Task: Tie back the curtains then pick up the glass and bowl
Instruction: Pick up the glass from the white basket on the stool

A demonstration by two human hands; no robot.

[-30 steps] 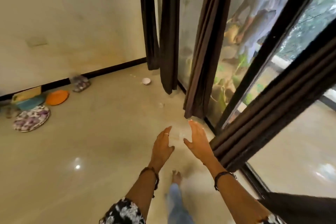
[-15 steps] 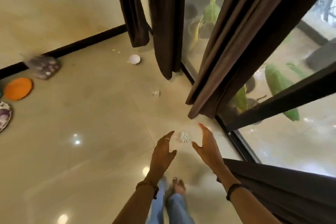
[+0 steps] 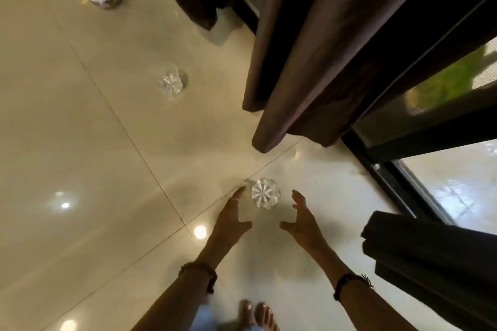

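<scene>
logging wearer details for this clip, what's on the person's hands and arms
Both forearms are bare, no sleeves in view. Left hand has a ring on one finger and a dark beaded bracelet at the wrist. Right hand shows no ring; its wrist carries a dark corded band.

Glossy tiled floor beside a glazed door

The floor (image 3: 80, 129) is pale beige polished tile, crossed by thin dark grout lines; round ceiling-light reflections (image 3: 65, 205) glare on its lower left; along the right runs a dark door frame (image 3: 387, 169) with glass (image 3: 457, 183) panes; green foliage (image 3: 446, 83) shows blurred outside; daylight falls on the tiles near the frame.
</scene>
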